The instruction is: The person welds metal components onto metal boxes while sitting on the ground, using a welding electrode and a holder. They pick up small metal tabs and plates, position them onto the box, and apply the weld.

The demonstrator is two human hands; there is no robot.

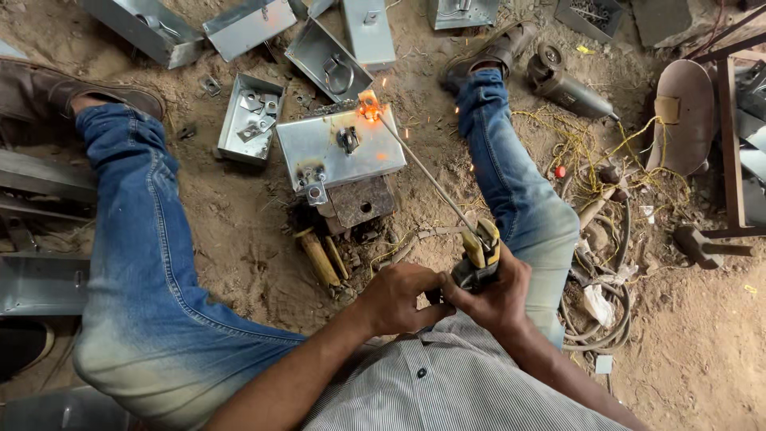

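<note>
My right hand [496, 297] grips a yellow and black electrode holder [481, 254]. A long thin welding rod [423, 169] runs from it up and left. The rod's tip glows orange with sparks at the top right corner of a grey metal box [331, 152]. My left hand [397, 297] closes around the holder's lower end, touching my right hand. The box lies flat on a rusty metal block [363, 203] on the dirt between my legs in blue jeans. A small latch [348, 140] sits on the box's face.
Several more grey metal boxes [251, 118] and lids [249, 24] lie on the sand above. An angle grinder [565, 84] lies at the upper right. Tangled yellow wire [576, 148] and hoses [606, 315] lie to the right, beside a hammer [702, 243].
</note>
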